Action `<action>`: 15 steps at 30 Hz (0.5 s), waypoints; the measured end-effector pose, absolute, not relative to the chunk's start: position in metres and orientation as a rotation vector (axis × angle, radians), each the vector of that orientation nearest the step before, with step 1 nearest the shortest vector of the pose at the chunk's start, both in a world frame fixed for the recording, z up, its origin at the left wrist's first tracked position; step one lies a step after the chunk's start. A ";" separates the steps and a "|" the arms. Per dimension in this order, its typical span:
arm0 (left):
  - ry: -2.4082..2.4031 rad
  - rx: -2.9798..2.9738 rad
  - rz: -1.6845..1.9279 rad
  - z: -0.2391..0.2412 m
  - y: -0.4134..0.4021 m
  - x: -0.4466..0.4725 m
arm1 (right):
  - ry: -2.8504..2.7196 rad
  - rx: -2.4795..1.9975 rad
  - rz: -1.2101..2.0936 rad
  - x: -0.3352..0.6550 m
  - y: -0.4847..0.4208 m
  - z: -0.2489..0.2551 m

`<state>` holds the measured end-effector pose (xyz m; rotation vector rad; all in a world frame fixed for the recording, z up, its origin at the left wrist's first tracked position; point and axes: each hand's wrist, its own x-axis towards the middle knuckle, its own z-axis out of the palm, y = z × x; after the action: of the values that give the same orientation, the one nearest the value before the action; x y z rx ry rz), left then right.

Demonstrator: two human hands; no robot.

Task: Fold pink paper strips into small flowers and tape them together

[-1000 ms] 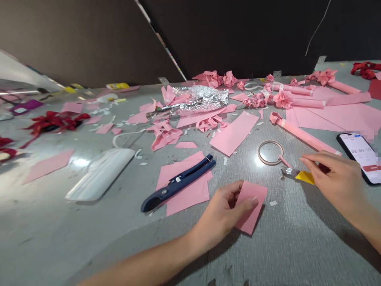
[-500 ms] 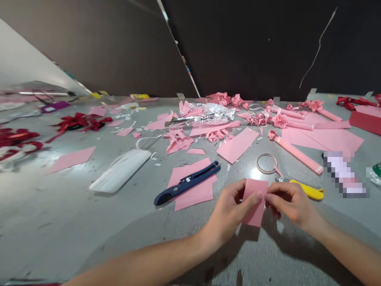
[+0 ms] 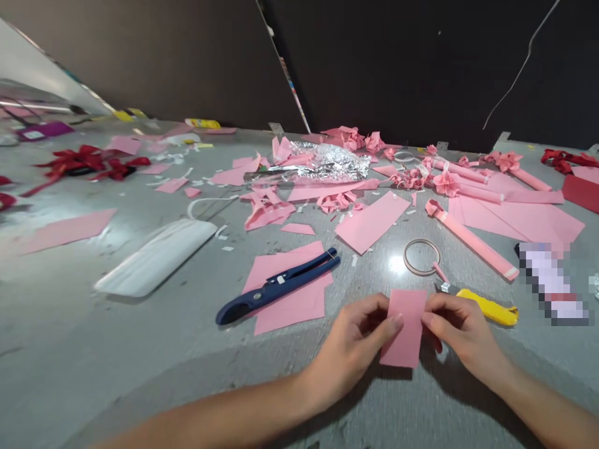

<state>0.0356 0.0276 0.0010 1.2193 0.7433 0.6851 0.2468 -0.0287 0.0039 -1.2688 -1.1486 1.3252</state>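
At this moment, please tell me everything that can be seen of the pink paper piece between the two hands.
The pink paper piece is a small, plain rectangle, matte and nearly flat, taller than wide in this view. It appears held above the grey table. The left hand grips its left side, thumb on the front; the right hand meets its right edge, its grip unclear. Its back is hidden.

Two hands (image 3: 358,333) (image 3: 461,327), one knife (image 3: 489,309), one navy tool (image 3: 281,290).
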 end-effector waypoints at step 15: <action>0.600 2.334 0.799 0.009 0.035 0.019 | -1.654 -1.698 1.077 0.252 -0.038 0.013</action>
<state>0.0188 0.0349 0.0087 2.3342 0.6002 0.7991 0.2519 -0.0382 0.0133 -1.6981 -1.6540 1.0766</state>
